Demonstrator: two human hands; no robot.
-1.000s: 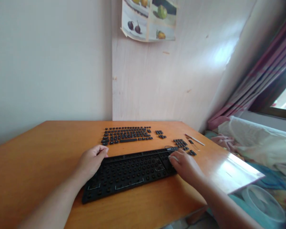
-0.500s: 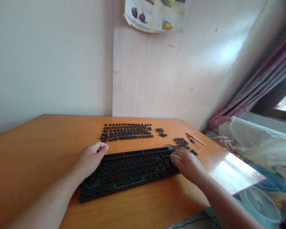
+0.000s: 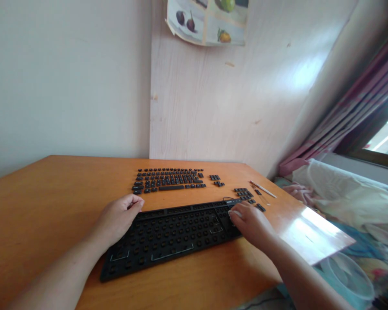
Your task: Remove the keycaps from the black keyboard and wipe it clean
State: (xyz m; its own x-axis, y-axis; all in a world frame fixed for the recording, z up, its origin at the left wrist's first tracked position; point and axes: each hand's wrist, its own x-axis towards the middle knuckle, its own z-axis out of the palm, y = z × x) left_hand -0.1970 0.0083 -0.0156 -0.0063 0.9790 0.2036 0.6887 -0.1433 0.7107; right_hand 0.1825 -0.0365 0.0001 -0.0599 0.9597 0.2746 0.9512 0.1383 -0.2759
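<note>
A black keyboard (image 3: 177, 230) with its keycaps off lies aslant on the wooden table, bare key posts and thin wire brackets showing. My left hand (image 3: 121, 219) is closed at its upper left end, fingers curled over the edge; the fingertips are partly hidden. Over the number-pad end, my right hand (image 3: 254, 224) pinches a small white wad, seemingly tissue (image 3: 235, 213), against the keyboard. Behind the keyboard, loose black keycaps (image 3: 171, 187) are laid out in rows in keyboard order. Smaller groups of keycaps (image 3: 243, 192) sit to the right.
A thin white stick-like tool (image 3: 263, 189) lies at the table's right side, by a small dark piece (image 3: 258, 192). A glossy sheet (image 3: 313, 237) covers the right table edge. Beyond it are a clear plastic tub (image 3: 347, 273) and piled cloth (image 3: 336, 185). A wall stands behind.
The view has shifted slightly, so the table and keyboard sit a little further left. Both hands keep nearly the same places on the keyboard; the right hand has moved only slightly.
</note>
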